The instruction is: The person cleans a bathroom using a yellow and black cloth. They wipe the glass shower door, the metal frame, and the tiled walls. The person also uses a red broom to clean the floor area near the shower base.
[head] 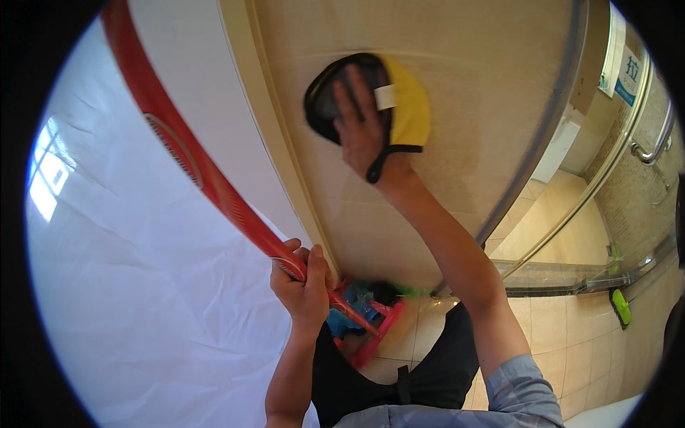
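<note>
My left hand is wrapped around a long, smooth red pole. The pole slants from the upper left down to my legs and bears writing on oval labels. Higher up, my right hand presses a yellow and black cloth cleaning pad flat against a beige wall panel. A white tag and a black hanging loop show on the pad. The fingers are blurred. Under the pole's lower end is a pink plastic container with blue and dark items in it, partly hidden by the pole and my leg.
A glossy, wrinkled white sheet fills the left side. At right stand a curved glass shower screen and a metal grab bar. A green brush head is by the tiled floor. A sign bears writing.
</note>
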`<state>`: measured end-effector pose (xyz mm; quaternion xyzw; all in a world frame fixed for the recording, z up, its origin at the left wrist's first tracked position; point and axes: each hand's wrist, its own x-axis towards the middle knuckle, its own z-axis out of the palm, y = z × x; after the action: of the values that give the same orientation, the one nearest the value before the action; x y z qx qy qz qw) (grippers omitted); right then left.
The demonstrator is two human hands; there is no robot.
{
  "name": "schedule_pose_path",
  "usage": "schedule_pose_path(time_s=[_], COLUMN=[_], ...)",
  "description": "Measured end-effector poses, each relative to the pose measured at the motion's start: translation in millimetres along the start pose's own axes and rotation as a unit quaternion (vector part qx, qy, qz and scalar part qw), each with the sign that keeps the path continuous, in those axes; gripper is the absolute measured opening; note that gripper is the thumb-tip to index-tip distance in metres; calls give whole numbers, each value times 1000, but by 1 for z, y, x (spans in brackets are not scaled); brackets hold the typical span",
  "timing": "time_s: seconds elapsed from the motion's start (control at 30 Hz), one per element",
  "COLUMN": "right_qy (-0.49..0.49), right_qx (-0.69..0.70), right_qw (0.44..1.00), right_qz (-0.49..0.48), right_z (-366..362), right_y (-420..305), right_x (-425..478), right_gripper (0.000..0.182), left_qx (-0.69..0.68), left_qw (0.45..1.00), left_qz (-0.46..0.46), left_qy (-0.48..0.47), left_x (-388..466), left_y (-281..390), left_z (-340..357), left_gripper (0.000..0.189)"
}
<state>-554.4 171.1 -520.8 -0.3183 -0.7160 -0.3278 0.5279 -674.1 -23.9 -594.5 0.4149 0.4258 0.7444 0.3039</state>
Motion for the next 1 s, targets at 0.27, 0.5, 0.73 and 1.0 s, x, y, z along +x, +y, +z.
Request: schedule_pose_path(time_s=[0.27, 0.5, 0.73, 1.0], right_qy=[-126, -153, -153, -283], right_qx=[326, 393, 428, 419], right_qw=[928, 889, 874, 850], right_qz=[132, 178, 171, 148], right_z=[57, 62, 76, 21], right_y=[-61, -79, -73, -27], right_x=[-109, -216, -285, -344], right_gripper=[46, 47, 45, 42], left_qx=[45, 57, 87, 88], left_qw=[998, 998, 996, 996], left_qz=[-37, -25, -24, -18], left_qy=[15, 22, 29, 25], left_x=[13, 19, 19, 8], left_y=[-26, -34, -16, 0], left_z=[-10, -10, 15, 19], left_gripper=[24, 24, 25, 26])
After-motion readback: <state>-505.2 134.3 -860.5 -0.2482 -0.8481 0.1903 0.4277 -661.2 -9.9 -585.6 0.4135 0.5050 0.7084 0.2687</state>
